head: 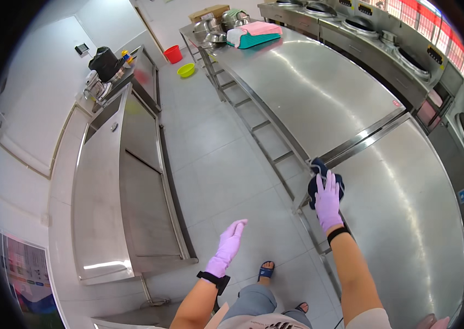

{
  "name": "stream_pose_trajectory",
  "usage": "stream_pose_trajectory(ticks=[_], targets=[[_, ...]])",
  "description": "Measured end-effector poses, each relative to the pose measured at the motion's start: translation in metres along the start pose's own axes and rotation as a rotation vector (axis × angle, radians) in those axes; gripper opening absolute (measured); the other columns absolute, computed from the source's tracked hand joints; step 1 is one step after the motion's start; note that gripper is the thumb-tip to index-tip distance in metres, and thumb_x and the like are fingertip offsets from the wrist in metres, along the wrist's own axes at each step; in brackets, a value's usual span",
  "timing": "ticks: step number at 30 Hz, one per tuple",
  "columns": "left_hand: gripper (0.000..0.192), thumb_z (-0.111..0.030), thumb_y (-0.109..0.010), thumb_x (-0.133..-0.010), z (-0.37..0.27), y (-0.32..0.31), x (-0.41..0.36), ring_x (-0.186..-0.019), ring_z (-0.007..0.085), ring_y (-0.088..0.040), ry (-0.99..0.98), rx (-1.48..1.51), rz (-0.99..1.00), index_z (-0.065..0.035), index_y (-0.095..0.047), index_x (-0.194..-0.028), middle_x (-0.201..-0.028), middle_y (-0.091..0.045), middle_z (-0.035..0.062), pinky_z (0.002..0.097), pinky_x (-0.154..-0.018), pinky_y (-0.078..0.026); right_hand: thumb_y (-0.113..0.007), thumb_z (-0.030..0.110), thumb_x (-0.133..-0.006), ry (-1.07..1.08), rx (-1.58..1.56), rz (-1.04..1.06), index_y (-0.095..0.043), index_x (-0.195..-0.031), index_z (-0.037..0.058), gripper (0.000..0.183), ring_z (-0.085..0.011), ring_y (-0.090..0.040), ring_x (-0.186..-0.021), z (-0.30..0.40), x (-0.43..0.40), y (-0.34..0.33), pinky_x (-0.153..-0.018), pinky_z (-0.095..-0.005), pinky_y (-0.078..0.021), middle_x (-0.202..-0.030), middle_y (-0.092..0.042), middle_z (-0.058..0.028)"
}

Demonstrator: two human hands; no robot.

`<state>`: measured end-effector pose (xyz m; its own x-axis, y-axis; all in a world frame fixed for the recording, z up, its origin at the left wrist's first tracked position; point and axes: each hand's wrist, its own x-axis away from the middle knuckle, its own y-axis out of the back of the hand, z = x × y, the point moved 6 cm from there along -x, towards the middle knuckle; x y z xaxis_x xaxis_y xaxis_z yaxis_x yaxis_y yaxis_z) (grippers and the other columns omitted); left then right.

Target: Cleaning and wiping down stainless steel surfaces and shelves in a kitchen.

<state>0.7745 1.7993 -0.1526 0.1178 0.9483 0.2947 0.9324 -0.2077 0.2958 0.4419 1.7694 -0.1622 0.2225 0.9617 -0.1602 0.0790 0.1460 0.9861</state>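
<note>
My right hand [328, 199], in a thin lilac glove, lies with its fingers stretched over a dark blue cloth [318, 166]. The cloth rests at the left corner of the near stainless steel table [400, 197], by the seam with the far steel table [297, 90], and partly hangs over the edge. Gloved the same way, my left hand [230, 242] is held in the air above the floor with its fingers together. It touches nothing; whether anything lies inside its palm cannot be seen. Both wrists wear black bands.
A steel counter with a sink [100, 197] runs along the left wall. On the far table stand steel bowls [211, 31] and a teal basket [252, 39] with a pink cloth. A red bucket [173, 54] and a yellow-green basin [186, 70] stand on the floor. Wok stoves [359, 26] line the right wall.
</note>
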Motion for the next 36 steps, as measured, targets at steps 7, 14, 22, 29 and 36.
stream_pose_trajectory(ticks=[7,14,22,29,36], targets=[[0.028,-0.027,-0.047,-0.096,-0.031,-0.024,-0.03,-0.103,0.016,-0.057,-0.064,-0.033,0.061,-0.0093,-0.062,-0.111,-0.109,-0.064,0.0073,0.0288,-0.093,-0.041,-0.057,0.022,-0.085,-0.016,-0.111,-0.03,-0.027,-0.143,0.017,0.065,-0.0306,-0.022,-0.137,0.01,0.001,-0.003,-0.109,-0.0429,-0.0251,-0.149,-0.018,-0.017],[0.023,-0.02,-0.048,-0.093,-0.099,-0.129,-0.008,-0.101,0.027,-0.059,-0.458,-0.282,0.336,-0.0066,-0.063,-0.105,-0.106,-0.064,0.0122,0.0331,-0.092,-0.044,-0.064,0.02,-0.08,-0.156,-0.128,-0.071,-0.044,-0.132,0.017,0.056,-0.031,-0.029,-0.134,-0.05,0.137,0.029,-0.107,-0.0424,-0.0293,-0.146,-0.027,-0.0156],[0.019,-0.006,-0.049,-0.089,-0.176,-0.299,0.101,-0.109,0.0268,-0.054,-1.087,-0.363,0.594,-0.0051,-0.063,-0.103,-0.112,-0.06,0.0112,0.0383,-0.098,-0.039,-0.069,0.018,-0.07,-0.625,-0.147,-0.272,-0.056,-0.119,0.0138,0.05,-0.031,-0.04,-0.126,-0.174,0.384,0.088,-0.102,-0.0431,-0.0367,-0.136,-0.041,-0.0148],[0.025,-0.009,-0.043,-0.093,-0.154,-0.415,0.201,-0.12,0.0259,-0.045,-1.284,-0.367,0.842,-0.0022,-0.059,-0.112,-0.126,-0.051,0.0124,0.0375,-0.103,-0.033,-0.066,0.015,-0.073,-0.929,0.007,-0.363,-0.058,-0.119,0.0112,0.046,-0.0318,-0.042,-0.123,-0.252,0.597,0.122,-0.101,-0.0407,-0.0388,-0.133,-0.044,-0.0141],[0.027,-0.006,-0.044,-0.091,-0.128,-0.448,0.266,-0.123,0.0302,-0.041,-1.477,-0.529,0.836,-0.0042,-0.057,-0.115,-0.128,-0.049,0.0129,0.0412,-0.105,-0.03,-0.065,0.004,-0.072,-1.241,0.072,-0.549,-0.059,-0.112,0.0078,0.04,-0.0344,-0.04,-0.126,-0.301,0.752,0.13,-0.103,-0.0405,-0.0365,-0.135,-0.041,-0.0151]])
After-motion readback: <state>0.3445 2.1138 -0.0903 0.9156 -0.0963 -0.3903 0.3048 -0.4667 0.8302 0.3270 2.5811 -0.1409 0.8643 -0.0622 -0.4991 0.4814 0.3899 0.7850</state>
